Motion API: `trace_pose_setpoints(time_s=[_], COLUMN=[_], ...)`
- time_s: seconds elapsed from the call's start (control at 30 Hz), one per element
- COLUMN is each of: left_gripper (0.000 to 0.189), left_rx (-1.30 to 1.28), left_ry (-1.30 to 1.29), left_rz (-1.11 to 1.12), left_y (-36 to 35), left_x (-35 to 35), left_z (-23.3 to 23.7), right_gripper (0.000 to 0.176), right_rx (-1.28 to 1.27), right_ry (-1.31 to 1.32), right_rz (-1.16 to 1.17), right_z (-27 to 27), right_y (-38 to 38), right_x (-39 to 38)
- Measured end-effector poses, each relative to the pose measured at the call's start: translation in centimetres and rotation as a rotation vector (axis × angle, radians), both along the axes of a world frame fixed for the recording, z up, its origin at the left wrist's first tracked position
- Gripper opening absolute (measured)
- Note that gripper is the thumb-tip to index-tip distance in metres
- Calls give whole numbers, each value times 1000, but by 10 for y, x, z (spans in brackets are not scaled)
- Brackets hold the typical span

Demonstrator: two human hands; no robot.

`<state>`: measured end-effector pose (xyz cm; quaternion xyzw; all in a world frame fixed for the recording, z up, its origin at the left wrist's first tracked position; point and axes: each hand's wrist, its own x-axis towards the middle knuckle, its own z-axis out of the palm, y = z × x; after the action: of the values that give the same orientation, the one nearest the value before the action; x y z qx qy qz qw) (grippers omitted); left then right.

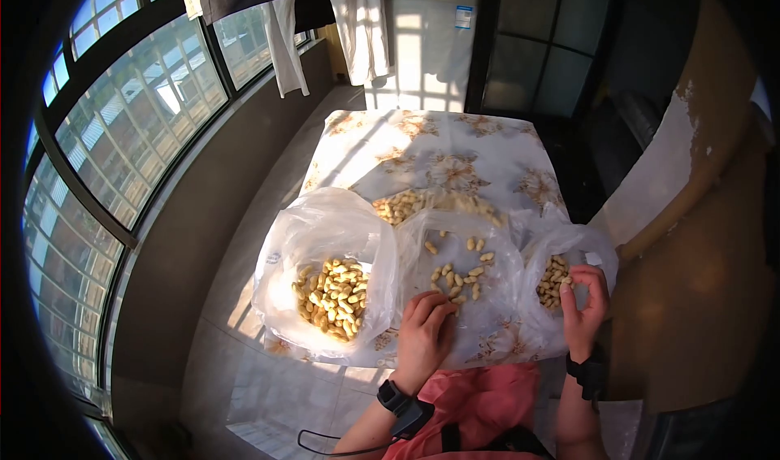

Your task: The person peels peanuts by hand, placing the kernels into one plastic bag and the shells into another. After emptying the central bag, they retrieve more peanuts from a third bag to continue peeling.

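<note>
My right hand (587, 305) is over the right-hand clear plastic bag (532, 253), pinching a peanut (567, 281) between thumb and fingertips. Below it, that bag holds a small heap of unshelled peanuts (552, 279). My left hand (426, 328) rests at the near edge of the middle plastic bag (504, 257), its fingers curled together beside scattered peanuts (457, 279). Whatever is under those fingertips is hidden. On the left, a large open plastic bag (272, 277) holds a bigger pile of peanuts (331, 297).
Behind the middle bag lies another bag of peanuts (400, 206). All stand on a table with a flowered cloth (455, 167). Barred windows (146, 110) line the left wall, and a white fridge (431, 49) stands beyond the table. A brown surface (674, 297) is at the right.
</note>
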<state>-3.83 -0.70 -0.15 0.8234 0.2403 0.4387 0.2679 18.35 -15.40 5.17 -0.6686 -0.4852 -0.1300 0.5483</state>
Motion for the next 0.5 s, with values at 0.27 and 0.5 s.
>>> trace_pose_setpoints(time_s=[0.27,0.5], left_gripper=[24,26], left_rx=[19,-21], left_ry=[16,11], left_rz=[35,91], left_y=[-2,-4], left_x=[1,1], left_z=[2,1], right_gripper=[12,13], right_rx=[33,-264], right_ry=[174,44], right_rz=[128,513], right_z=[-7,-31], right_y=[14,70], right_x=[-31,-75])
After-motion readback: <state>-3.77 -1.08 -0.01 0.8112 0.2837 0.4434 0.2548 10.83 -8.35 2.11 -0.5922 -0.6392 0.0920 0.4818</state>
